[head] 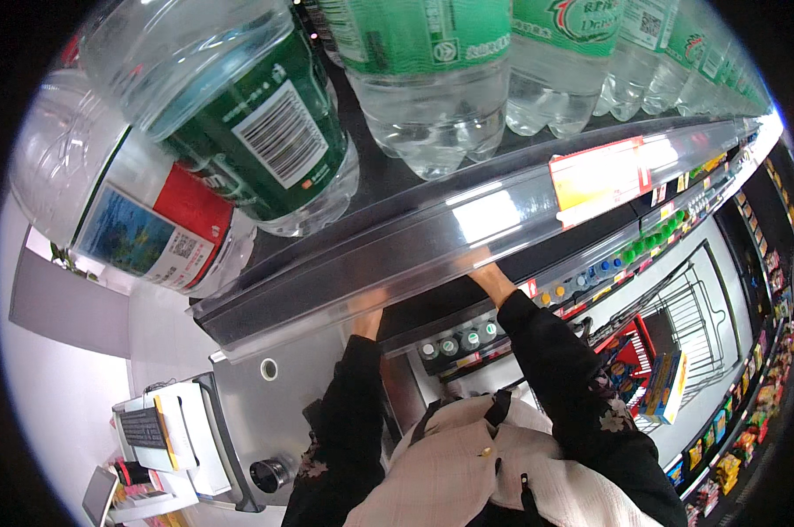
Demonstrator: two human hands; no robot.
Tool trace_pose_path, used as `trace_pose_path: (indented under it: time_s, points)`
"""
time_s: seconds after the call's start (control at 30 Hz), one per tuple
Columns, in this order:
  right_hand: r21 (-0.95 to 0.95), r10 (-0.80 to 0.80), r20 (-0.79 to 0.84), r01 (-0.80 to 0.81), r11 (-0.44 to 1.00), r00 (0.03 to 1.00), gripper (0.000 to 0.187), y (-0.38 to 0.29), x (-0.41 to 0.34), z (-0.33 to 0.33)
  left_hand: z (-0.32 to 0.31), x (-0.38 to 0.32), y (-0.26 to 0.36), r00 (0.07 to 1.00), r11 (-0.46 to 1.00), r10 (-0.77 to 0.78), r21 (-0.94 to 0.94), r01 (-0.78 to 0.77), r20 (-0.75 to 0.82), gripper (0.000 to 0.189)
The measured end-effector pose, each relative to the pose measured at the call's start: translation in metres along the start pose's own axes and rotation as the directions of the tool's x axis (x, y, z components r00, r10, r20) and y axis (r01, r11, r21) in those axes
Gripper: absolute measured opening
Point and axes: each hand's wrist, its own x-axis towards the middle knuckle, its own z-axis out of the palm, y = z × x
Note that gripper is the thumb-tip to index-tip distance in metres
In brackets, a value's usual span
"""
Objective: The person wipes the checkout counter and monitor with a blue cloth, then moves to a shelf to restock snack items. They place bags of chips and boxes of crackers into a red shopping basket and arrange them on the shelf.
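Both my hands reach under a shelf with a clear plastic front strip [397, 244]. My left hand [368, 317] shows only as a blur through the strip, and its fingers are hidden. To its right, my right hand [492, 277] goes behind the strip too, so whatever it touches is out of sight. Large clear water bottles stand on the shelf above: one with a dark green label [265, 151], one with a red and blue label [153, 230], and several with light green labels [430, 85]. A red and yellow price tag [597, 181] sits in the strip.
Capped bottles [459, 339] fill a lower shelf. A wire shopping cart [696, 323] holding a red package [627, 359] and a blue-yellow box [663, 388] stands right. On the left are a grey counter [258, 408], a black cup-like object [272, 474] and a keyboard [143, 428].
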Motion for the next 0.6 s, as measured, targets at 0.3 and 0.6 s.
trace_pose_path:
  time_s: [0.3,0.6]
  points:
    - [0.102,0.034,-0.071,-0.027,0.994,0.997,0.027,-0.033,0.003,-0.001,-0.011,-0.001,0.02,0.999,0.998,0.038,-0.057,-0.04,-0.029,0.029]
    - [0.314,0.105,-0.229,-0.029,0.949,0.968,0.035,-0.06,-0.033,-0.06,-0.038,-0.006,0.046,0.975,0.88,-0.211,-0.422,0.218,0.063,0.05]
